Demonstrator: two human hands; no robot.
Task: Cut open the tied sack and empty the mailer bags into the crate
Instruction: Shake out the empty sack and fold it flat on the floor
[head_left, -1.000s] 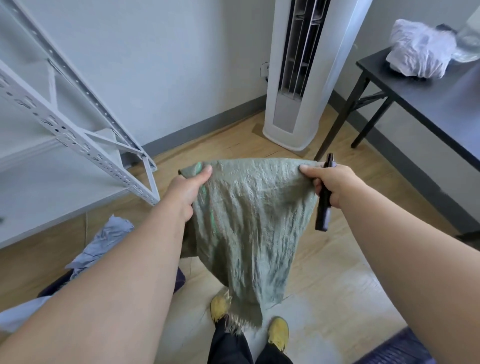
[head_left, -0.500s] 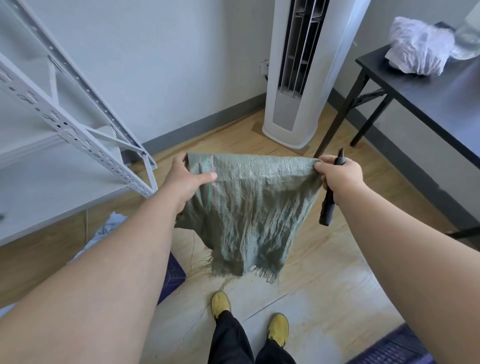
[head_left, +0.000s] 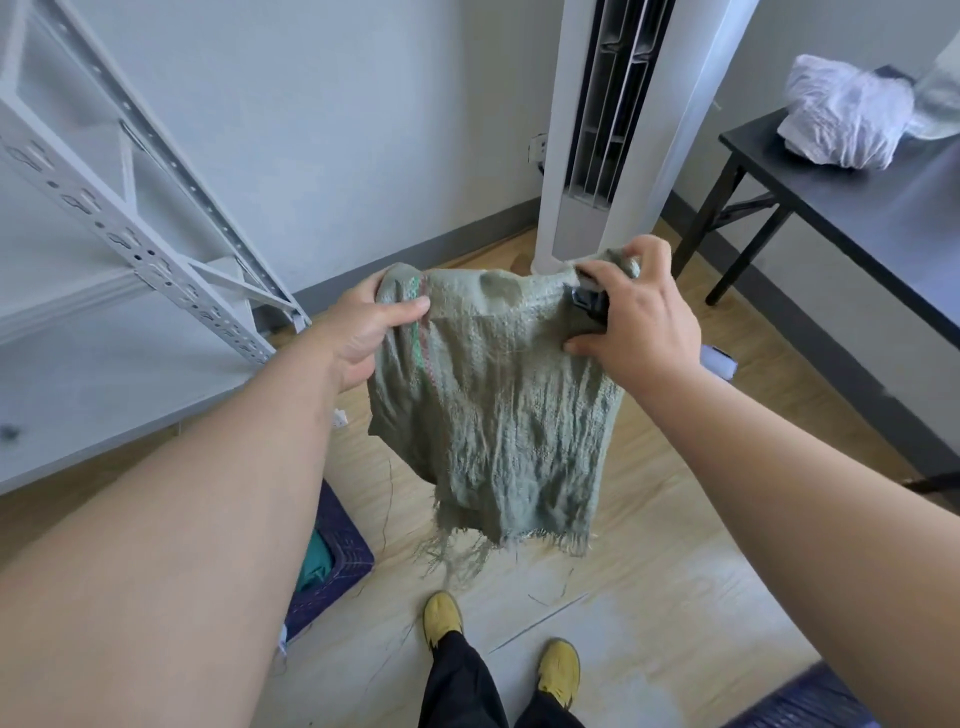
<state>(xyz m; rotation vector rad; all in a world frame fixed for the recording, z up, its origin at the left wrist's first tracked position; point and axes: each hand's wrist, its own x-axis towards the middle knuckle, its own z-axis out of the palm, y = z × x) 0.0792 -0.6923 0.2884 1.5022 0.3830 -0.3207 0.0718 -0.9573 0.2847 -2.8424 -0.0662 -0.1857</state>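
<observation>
A limp grey-green woven sack (head_left: 498, 415) hangs flat in front of me, its frayed cut edge at the bottom. My left hand (head_left: 363, 332) pinches its upper left corner. My right hand (head_left: 631, 322) grips the upper right corner together with a black cutter (head_left: 589, 304), mostly hidden under the fingers. The dark blue crate (head_left: 337, 561) stands on the floor under my left forearm, with something teal inside; most of it is hidden.
A white metal shelf rack (head_left: 156, 249) fills the left. A white tower air conditioner (head_left: 613, 130) stands against the far wall. A black table (head_left: 857, 208) at right holds a white crumpled bag (head_left: 841, 119). My yellow shoes (head_left: 441, 618) are on the wooden floor.
The sack has been gathered shorter, its frayed edge now higher off the floor. My right hand turned palm down over the sack's corner, and the cutter no longer hangs below it.
</observation>
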